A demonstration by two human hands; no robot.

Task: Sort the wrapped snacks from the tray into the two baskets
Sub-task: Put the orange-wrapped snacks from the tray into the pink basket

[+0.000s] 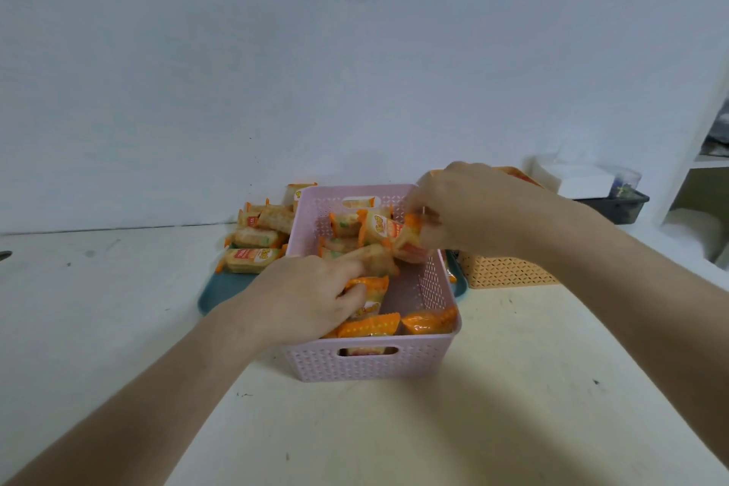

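A pink basket stands in front of me on the table, with several orange-wrapped snacks lying inside it. My left hand reaches into the basket's left side and grips a wrapped snack. My right hand hovers over the basket's far right corner, fingers closed on a bunch of wrapped snacks. Behind the pink basket lies a teal tray with several more wrapped snacks piled at its far left. An orange basket stands to the right, mostly hidden by my right arm.
A white wall rises right behind the table. At the back right sit a dark bin with white items on it and a white shelf unit. The cream tabletop stretches toward me.
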